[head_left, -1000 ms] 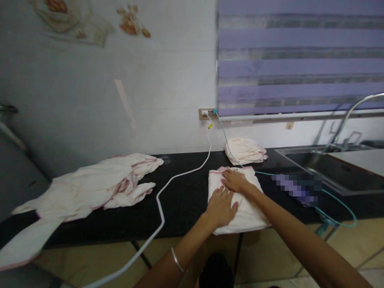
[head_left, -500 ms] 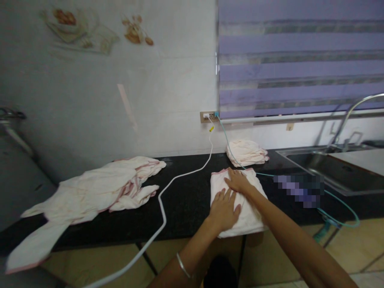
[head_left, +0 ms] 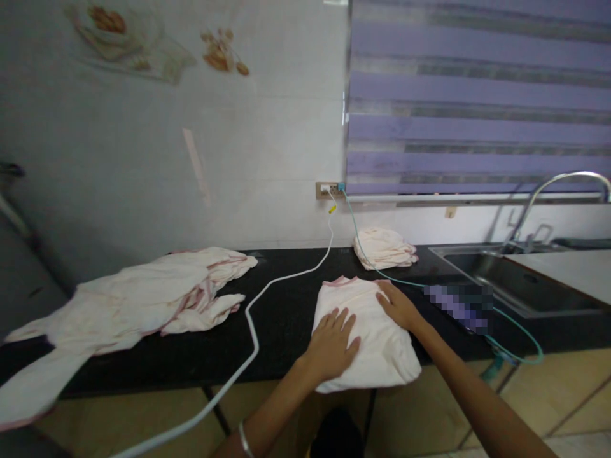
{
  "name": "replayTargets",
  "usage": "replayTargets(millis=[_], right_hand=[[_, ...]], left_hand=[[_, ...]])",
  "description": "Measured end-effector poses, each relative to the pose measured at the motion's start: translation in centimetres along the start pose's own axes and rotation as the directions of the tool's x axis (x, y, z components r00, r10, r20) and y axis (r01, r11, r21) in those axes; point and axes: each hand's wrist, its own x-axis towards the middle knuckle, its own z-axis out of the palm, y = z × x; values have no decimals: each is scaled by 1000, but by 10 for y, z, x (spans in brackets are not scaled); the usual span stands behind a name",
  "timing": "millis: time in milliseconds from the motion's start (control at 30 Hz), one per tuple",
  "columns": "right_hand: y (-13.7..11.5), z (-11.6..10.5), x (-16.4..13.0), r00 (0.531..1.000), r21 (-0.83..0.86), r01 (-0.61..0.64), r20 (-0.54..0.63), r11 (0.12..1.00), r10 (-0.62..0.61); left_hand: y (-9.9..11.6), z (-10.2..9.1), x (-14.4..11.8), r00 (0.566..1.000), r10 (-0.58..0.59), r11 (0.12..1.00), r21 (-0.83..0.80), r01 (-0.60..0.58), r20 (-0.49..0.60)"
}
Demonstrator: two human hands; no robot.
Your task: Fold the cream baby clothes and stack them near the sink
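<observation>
A folded cream cloth with a pink edge (head_left: 370, 331) lies on the black counter (head_left: 281, 321), its near end hanging over the front edge. My left hand (head_left: 330, 346) rests flat on its near left part, fingers spread. At the cloth's far right side, my right hand (head_left: 400, 305) also lies flat on it. Neither hand grips anything.
A heap of loose cream cloths (head_left: 138, 299) sprawls on the counter's left. A small folded stack (head_left: 384, 248) sits by the wall. A white cable (head_left: 252, 331) and a green cable (head_left: 518, 334) run from a wall socket (head_left: 329, 189). At the right are a sink (head_left: 506, 273) and a tap (head_left: 548, 197).
My right hand has slid from the cloth's far middle to its right side, and my left hand has shifted left. The cloth looks puffier and hangs a little further over the edge.
</observation>
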Motion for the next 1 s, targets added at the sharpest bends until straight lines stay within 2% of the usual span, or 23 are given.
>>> replayTargets(millis=[67,167,300,400,500,567,633,700,767,833,867,967,1000], right_hand=[[4,1,-1,990,71,-38,-130,997,47],[8,2,1,943,176,-170,-258,970,212],[16,3,3,919,276,-210,-271,938,286],[21,6,3,920,310,-185,-280,933,275],[24,8,4,925,323,-172,-271,931,265],[26,9,4,927,333,-170,-265,927,265],[26,10,5,927,337,-169,-265,926,266],[27,11,5,928,336,-154,-273,929,252],[28,12,5,928,332,-131,-292,934,234],[29,14,5,922,332,-117,-313,936,227],[29,15,5,919,333,-115,-322,936,227],[30,17,5,916,336,-102,-335,936,220],[30,17,5,917,335,-97,-336,937,215]], left_hand=[[-5,-6,-4,1000,8,1000,-12,-8,20],[-13,-13,-12,999,-13,1000,-17,14,36],[-22,-15,-21,987,-160,985,64,160,0],[-31,-16,-21,946,-324,932,163,324,-23],[-41,-27,-16,896,-445,876,211,433,7],[-48,-40,-12,891,-450,885,161,437,59],[-58,-56,-10,909,-404,915,37,402,98],[-71,-70,-8,925,-375,922,-82,379,58],[-88,-79,-7,921,-388,918,-111,381,-47],[-104,-83,-9,876,-467,884,-49,464,-118],[-112,-83,-10,840,-531,846,-11,533,-110],[-131,-76,-13,706,-707,708,54,705,45],[-135,-73,-14,678,-730,683,47,729,88]])
